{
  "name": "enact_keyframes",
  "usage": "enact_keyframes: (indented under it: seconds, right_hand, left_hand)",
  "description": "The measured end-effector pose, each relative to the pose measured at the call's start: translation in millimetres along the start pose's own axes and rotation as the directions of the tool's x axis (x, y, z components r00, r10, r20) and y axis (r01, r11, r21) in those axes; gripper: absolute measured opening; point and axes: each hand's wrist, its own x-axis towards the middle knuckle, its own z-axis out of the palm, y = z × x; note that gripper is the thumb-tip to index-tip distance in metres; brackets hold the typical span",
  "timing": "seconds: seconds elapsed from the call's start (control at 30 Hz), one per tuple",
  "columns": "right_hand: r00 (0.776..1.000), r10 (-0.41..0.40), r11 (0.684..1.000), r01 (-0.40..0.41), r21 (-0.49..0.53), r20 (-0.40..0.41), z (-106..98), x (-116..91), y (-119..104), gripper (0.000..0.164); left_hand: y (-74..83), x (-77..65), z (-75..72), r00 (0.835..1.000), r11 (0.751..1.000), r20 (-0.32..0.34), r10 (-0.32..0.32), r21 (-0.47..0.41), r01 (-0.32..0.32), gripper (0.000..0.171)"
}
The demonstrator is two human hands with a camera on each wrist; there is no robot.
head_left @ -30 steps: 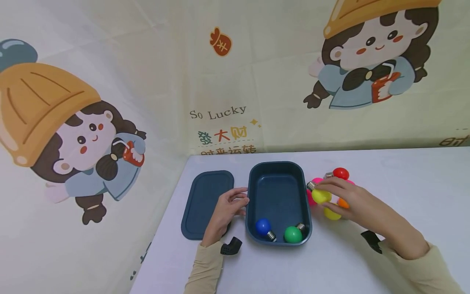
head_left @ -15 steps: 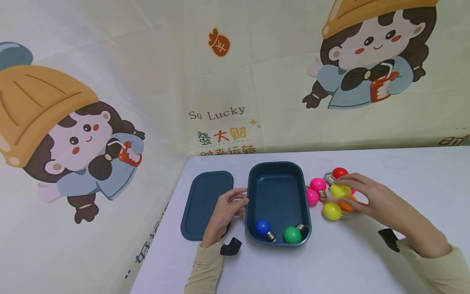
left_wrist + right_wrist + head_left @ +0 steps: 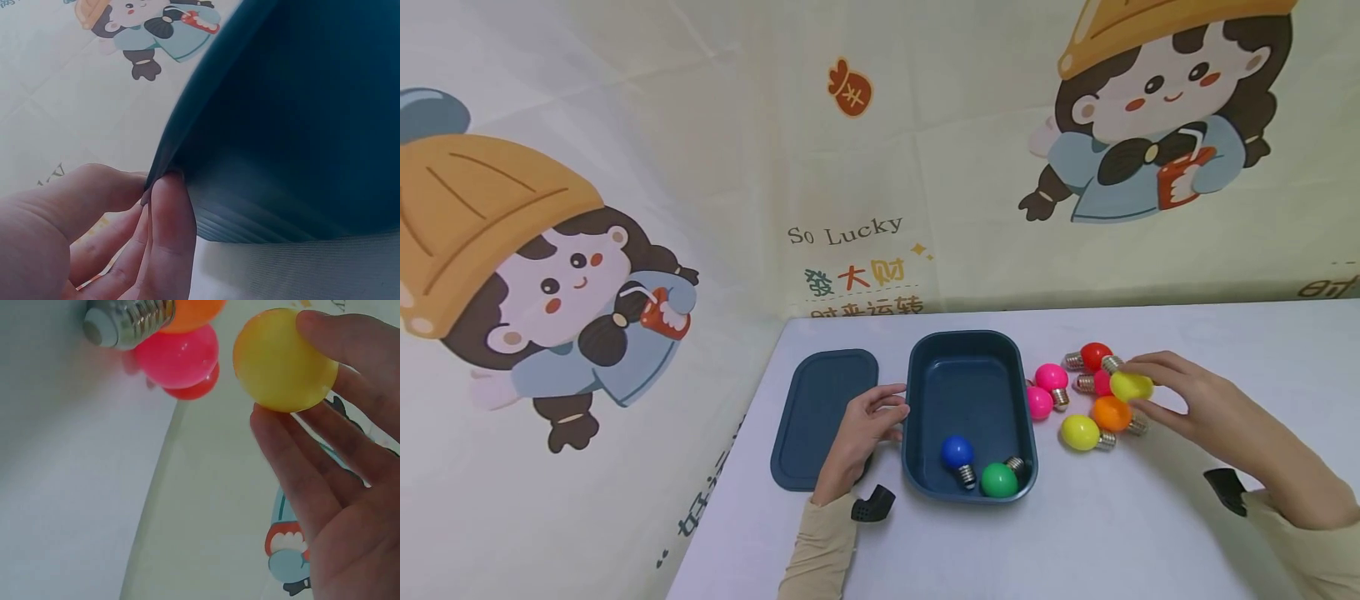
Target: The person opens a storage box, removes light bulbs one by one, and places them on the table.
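My right hand [image 3: 1217, 408] pinches a yellow light bulb [image 3: 1129, 386] between thumb and fingers, above the right part of the table. In the right wrist view the yellow globe shows beside the fingertips. My left hand [image 3: 865, 425] is at the left side of a dark blue plastic box [image 3: 908, 454]. Seen from the left wrist, thumb and finger pinch the box's rim [image 3: 164, 147]. Inside the box, at its near end, lie a blue bulb [image 3: 957, 452] and a green bulb [image 3: 998, 480].
Right of the box lie loose bulbs: pink ones [image 3: 1051, 377], a red one [image 3: 1096, 357], an orange one [image 3: 1110, 413] and another yellow one [image 3: 1079, 433]. A flat dark blue lid [image 3: 820, 400] lies to the left. Behind the table hangs a printed cloth [image 3: 985, 167].
My right hand has moved to the right with the yellow bulb, away from the box. The blue bulb has rolled a little to the right inside the box. My left hand has stayed put.
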Motion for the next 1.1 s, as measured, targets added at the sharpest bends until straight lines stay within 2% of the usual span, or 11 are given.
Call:
enact_keyframes:
  seconds: [0.27, 0.43, 0.6, 0.83, 1.1]
  right_hand:
    - [0.996, 0.082, 0.996, -0.08, -0.049, 0.041, 2, -1, 9, 0.055]
    - [0.99, 0.113, 0.993, -0.11, -0.042, 0.085, 3, -2, 15, 0.053]
    - [0.984, 0.121, 0.992, -0.118, -0.032, 0.127, 6, -5, 21, 0.051]
    - [0.988, 0.098, 0.995, -0.095, -0.033, 0.117, 11, -6, 26, 0.049]
    - [0.967, 0.147, 0.989, -0.146, -0.018, 0.208, 15, -4, 29, 0.048]
  left_hand:
    - [-1.5, 0.3, -1.1, 1.0, 1.0, 0.011, 0.009, -0.009, -0.009, 0.043]
    - [-2.9, 0.8, -0.9, 1.0, 1.0, 0.014, 0.014, -0.014, -0.013, 0.043]
    - [-4.4, 1.2, 0.2, 1.0, 1.0, 0.015, 0.009, -0.01, -0.009, 0.043]
    - [-3.7, 2.5, 0.9, 1.0, 1.0, 0.014, 0.024, -0.01, -0.023, 0.043]
    - [-1.6, 1.9, 0.8, 1.0, 1.0, 0.009, 0.022, -0.006, -0.022, 0.043]
